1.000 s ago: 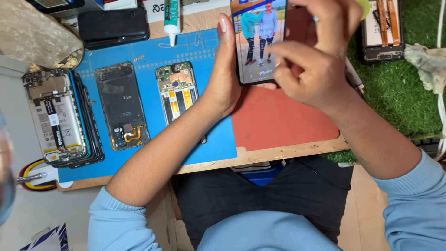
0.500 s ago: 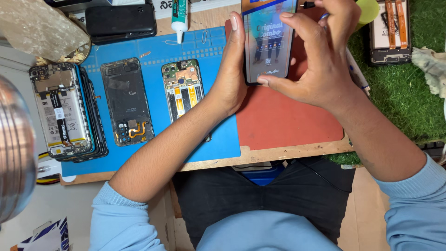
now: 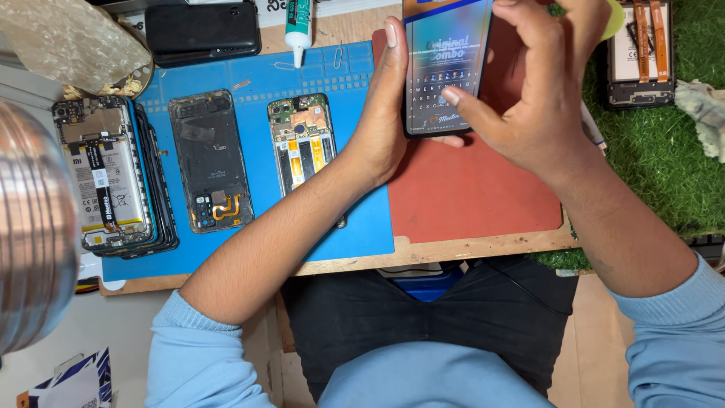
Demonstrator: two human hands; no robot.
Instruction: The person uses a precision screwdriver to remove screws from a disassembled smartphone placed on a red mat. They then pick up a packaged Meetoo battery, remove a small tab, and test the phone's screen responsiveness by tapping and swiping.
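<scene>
While the left hand (image 3: 389, 128) cradles the slim black smartphone with a lit screen (image 3: 445, 68) above the red rubber mat (image 3: 476, 196), its fingers wrap behind the body and its thumb lies straight along the phone's left edge. The right hand (image 3: 544, 106) arches over the phone from the other side, fingers curled, with one fingertip pressed on the lower part of the glass where an on-screen keyboard shows.

Judging by its look, the phone is light, stiff and thin, with smooth glass that could slip and would crack if dropped; the long side edges give the safest hold.

Beneath lies a wooden counter (image 3: 453, 253) carrying a blue silicone work mat (image 3: 249, 68). On it rest an opened phone with an exposed battery (image 3: 102, 174), a dark phone back frame with an orange flex cable (image 3: 210, 162) and a bare phone chassis with yellow strips (image 3: 302, 140). A white glue tube (image 3: 298, 23) points down from the far edge, and green artificial turf (image 3: 664, 166) covers the right side.
</scene>
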